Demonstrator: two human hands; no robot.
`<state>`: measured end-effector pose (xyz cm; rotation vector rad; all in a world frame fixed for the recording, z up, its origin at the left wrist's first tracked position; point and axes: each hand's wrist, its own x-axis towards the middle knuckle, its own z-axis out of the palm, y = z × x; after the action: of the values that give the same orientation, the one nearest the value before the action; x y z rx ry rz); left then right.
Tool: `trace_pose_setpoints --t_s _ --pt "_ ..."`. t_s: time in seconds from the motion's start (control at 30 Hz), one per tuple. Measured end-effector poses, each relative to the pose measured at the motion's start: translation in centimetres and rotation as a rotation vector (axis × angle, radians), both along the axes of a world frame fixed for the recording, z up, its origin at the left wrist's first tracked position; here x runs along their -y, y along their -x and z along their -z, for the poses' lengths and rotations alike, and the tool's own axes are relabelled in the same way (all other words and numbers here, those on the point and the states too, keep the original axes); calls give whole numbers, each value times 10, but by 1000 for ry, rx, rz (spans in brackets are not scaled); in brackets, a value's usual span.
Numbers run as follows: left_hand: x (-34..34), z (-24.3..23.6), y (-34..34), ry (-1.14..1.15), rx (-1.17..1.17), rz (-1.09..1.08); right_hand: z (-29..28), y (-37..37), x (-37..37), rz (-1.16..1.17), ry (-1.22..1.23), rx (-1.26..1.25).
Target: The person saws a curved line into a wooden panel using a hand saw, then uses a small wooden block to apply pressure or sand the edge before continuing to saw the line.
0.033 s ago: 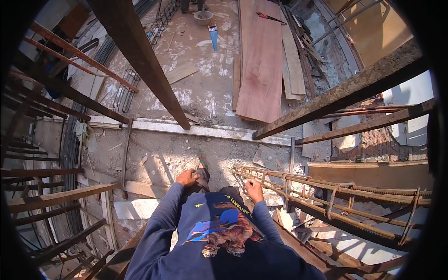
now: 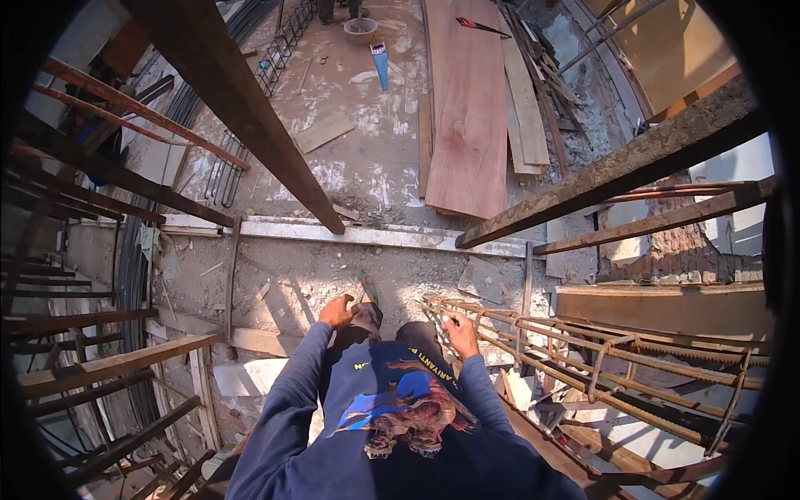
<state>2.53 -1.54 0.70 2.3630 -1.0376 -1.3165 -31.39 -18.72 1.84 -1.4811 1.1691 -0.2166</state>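
Head view — left hand (image 2: 337, 312), half-open, empty, at the knee (image 2: 367, 320); right hand (image 2: 460, 335), curled near rebar cage (image 2: 598, 367) — contents, I can't tell.

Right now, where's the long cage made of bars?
In the head view, the cage of steel bars is on the right side, stretching from beside the right hand toward the right edge.

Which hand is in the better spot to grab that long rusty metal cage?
Probably the right hand: it is close beside the metal cage, while the left hand is farther off, by the left leg.
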Motion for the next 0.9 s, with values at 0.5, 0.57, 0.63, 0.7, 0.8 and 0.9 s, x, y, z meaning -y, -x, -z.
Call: trace_pose_setpoints --t_s 0.5,0.57,0.63,0.7,0.8,0.9 --pt "289 -34 -145 237 -270 135 108 -49 137 409 -313 -356" --pt "323 -12 -181 275 -326 -12 141 -75 199 198 -232 -510" --pt "326 -3 -215 357 -331 -291 157 -121 276 92 -193 -411" --pt "335 7 -273 339 -325 -615 145 -181 336 -10 -187 -324" --pt "333 -4 -323 148 -231 -1074 76 -271 447 272 -516 -326" --pt "358 -15 -372 133 -212 -1198 10 -388 649 292 -71 103"
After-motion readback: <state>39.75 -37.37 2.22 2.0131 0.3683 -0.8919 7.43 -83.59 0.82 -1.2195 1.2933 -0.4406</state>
